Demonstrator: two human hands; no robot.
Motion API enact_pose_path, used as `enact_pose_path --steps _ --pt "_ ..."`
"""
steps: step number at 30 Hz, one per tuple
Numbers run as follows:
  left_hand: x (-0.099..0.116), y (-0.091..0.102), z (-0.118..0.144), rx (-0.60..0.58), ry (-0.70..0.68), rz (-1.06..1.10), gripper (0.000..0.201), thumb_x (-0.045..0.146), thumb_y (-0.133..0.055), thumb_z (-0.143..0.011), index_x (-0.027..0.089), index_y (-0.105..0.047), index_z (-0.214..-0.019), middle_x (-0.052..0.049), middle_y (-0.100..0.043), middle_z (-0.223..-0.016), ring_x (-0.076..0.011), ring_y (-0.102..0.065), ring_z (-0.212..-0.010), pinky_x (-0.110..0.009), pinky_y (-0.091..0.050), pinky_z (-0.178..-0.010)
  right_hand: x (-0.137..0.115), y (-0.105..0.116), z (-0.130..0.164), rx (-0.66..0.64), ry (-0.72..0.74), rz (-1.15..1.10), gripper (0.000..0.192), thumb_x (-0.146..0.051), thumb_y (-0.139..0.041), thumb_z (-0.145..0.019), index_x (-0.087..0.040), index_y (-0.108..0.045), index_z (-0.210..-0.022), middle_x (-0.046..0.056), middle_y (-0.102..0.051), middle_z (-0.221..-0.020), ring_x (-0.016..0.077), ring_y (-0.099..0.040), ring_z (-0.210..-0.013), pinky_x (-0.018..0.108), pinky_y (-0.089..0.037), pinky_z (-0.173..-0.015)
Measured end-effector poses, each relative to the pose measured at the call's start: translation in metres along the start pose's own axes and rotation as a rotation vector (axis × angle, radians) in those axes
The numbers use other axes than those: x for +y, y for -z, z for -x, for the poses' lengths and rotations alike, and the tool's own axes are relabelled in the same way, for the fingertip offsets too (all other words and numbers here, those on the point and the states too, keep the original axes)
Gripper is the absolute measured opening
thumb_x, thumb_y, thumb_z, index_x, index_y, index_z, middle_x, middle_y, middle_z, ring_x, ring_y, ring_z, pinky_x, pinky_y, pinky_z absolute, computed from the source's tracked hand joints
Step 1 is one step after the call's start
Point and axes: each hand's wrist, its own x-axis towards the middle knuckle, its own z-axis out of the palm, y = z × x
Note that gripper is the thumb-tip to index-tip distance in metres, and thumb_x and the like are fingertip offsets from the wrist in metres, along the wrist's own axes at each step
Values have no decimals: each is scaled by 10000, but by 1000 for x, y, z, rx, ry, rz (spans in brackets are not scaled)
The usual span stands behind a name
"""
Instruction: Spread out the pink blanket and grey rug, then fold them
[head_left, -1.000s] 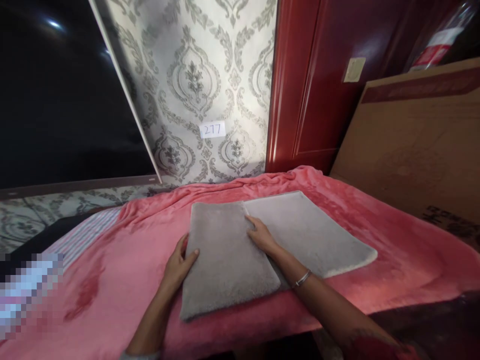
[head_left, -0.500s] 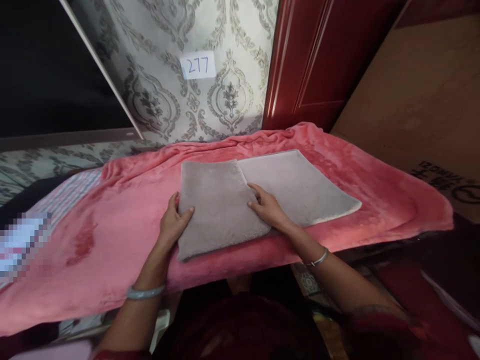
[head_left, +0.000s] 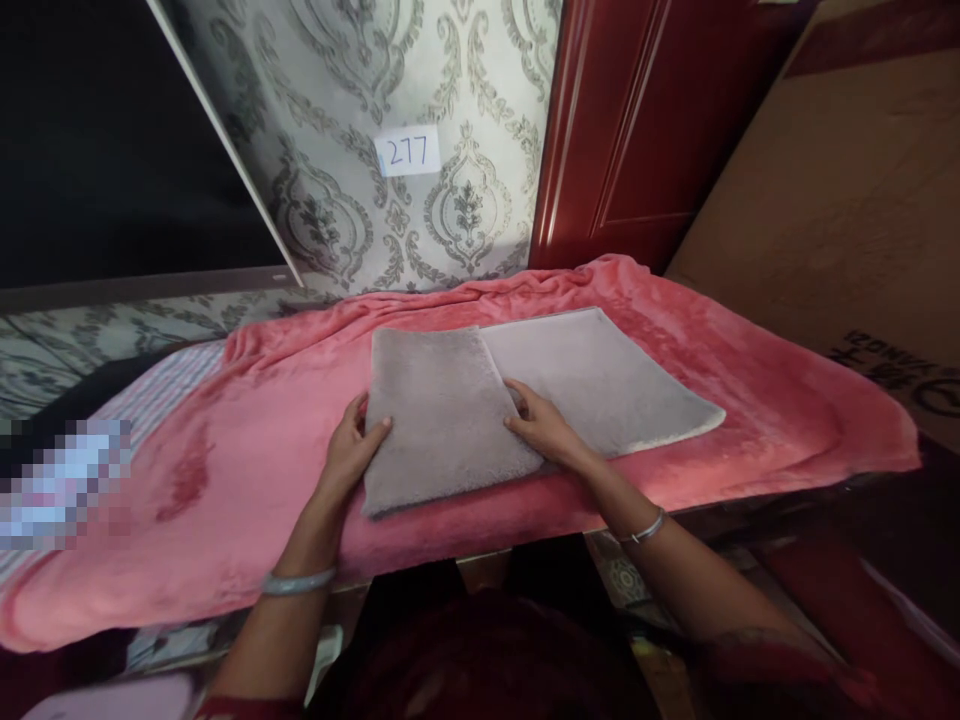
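Two bare hands at a grey plush mat. Left hand: thumb on the mat's top by its left edge, fingers half-curled beside that edge, thumb and fingers parted. Right hand: part-open curve, thumb and fingertips at the upper panel's right edge. Firmness of either hold: cannot tell. Mat's darker left panel overlies the paler right one; all lies flat on a pink blanket. Beyond: patterned wall with paper label "277"; cardboard box at right.
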Motion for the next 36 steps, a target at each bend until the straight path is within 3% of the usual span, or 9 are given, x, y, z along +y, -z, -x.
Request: enact_pose_path --steps 3,6,9,12,17,23,27,31,36 --pt "12 8 25 -69 56 24 914 582 -655 -794 195 -295 -1541 -186 -440 -1517 -342 -530 -1306 -465 -502 -1031 -5 6 6 -26 -8 -45 670 -231 -629 -795 -199 -484 -1448 44 -701 -961 216 -635 -839 364 -517 -812" --pt "11 15 60 -119 -99 -136 1033 603 -728 -704 237 -271 -1554 -148 -284 -1618 -381 -377 -1425 -520 -386 -1139 -7 9 18 -66 7 -103 732 -282 -647 -791 -215 -432 -1487 55 -692 -1009 213 -634 -826 335 -517 -749" --pt "5 15 89 -78 -279 -355 928 512 -745 -697 233 -377 -1503 -131 -310 -1606 -366 -269 -1480 -531 -256 -1210 -6 6 24 -49 16 -57 807 -257 -646 -751 -217 -393 -1516 69 -668 -1102 209 -623 -845 336 -508 -779" --pt "1 10 101 13 -333 -493 709 358 -630 -774 192 -467 -1444 -155 -501 -1439 -335 -449 -1352 -501 -361 -1151 -2 2 22 12 8 77 784 -204 -602 -723 -201 -439 -1489 62 -662 -1066 190 -588 -789 336 -487 -782" --pt "-5 10 102 27 -315 -644 702 147 -539 -688 218 -566 -1385 -109 -665 -1171 -302 -615 -1066 -426 -496 -964 6 -2 16 12 -5 105 751 -193 -580 -705 -202 -484 -1450 26 -657 -940 181 -548 -747 317 -465 -739" --pt "-13 11 103 27 -332 -792 679 99 -455 -699 248 -640 -1334 -46 -575 -767 -235 -580 -748 -346 -502 -713 10 -3 20 6 3 121 756 -200 -565 -720 -208 -466 -1470 16 -641 -895 168 -521 -692 306 -441 -695" --pt "-13 15 104 -13 -405 -774 651 106 -471 -732 219 -612 -1357 -47 -616 -820 -220 -613 -781 -330 -523 -729 6 2 12 -64 -8 32 790 -207 -592 -739 -183 -402 -1506 33 -666 -916 184 -571 -741 297 -452 -689" --pt "-9 17 102 51 -490 -849 633 124 -495 -780 225 -563 -1401 -78 -624 -974 -217 -630 -809 -330 -561 -693 -8 7 -16 -52 -56 194 684 -300 -622 -841 -166 -441 -1487 10 -630 -783 188 -578 -717 295 -461 -676" --pt "-10 16 93 79 -833 -953 709 -1 -473 -723 220 -562 -1390 -149 -496 -1458 -326 -526 -1275 -483 -524 -999 -26 -3 -70 10 -103 312 582 -223 -601 -884 -106 -494 -1444 94 -696 -1001 211 -642 -917 318 -494 -849"
